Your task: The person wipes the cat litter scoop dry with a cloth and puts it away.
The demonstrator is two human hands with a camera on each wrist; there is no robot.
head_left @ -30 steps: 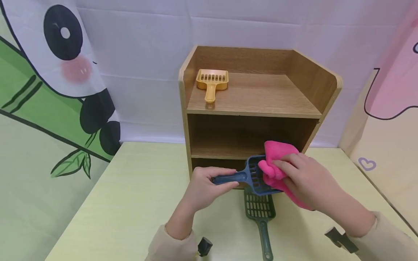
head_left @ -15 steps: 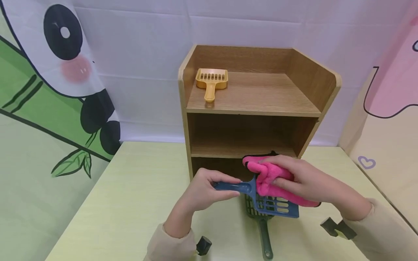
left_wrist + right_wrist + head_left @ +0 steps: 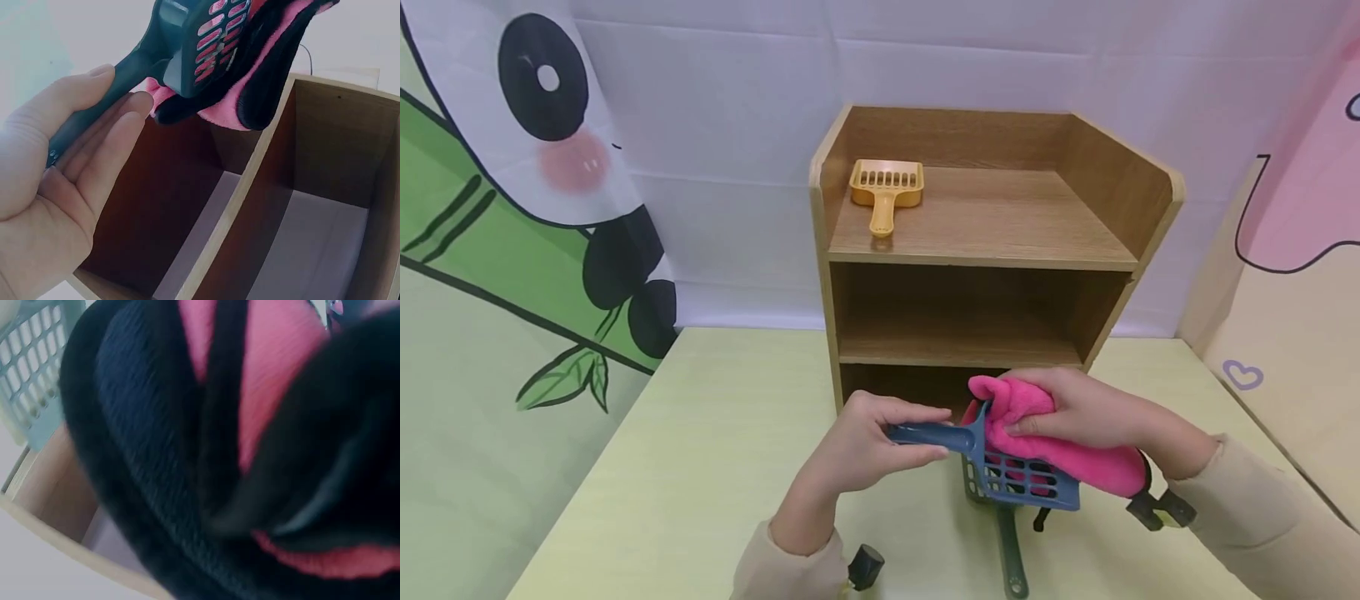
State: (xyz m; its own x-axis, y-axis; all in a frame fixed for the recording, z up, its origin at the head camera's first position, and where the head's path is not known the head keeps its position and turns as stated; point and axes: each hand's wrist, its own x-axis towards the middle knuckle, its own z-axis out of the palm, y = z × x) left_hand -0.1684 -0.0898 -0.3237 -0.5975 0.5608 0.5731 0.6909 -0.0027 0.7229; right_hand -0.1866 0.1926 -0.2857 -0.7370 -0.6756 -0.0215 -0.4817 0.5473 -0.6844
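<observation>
My left hand [image 3: 850, 446] pinches the handle of a blue slotted litter scoop [image 3: 1037, 492] between thumb and fingers, holding it level above the table. In the left wrist view the same scoop [image 3: 172, 37] looks dark teal, with pink showing through its slots. My right hand [image 3: 1082, 408] grips a bunched pink cloth [image 3: 1097, 467] with dark edging, which lies against the scoop's head near the handle. Cloth fills most of the right wrist view. Below, a dark green litter scoop [image 3: 1011, 554] lies on the table, its head partly hidden by the blue one.
A wooden shelf unit [image 3: 992, 260] stands at the back of the pale yellow table [image 3: 700, 467]. On its top shelf, at the left, rests a yellow litter scoop [image 3: 885, 196]. A printed cloth backdrop [image 3: 737, 150] hangs behind.
The blue scoop's head has tipped over and dropped lower, while my left hand kept its hold. My right hand has shifted the cloth down and left toward the scoop's neck.
</observation>
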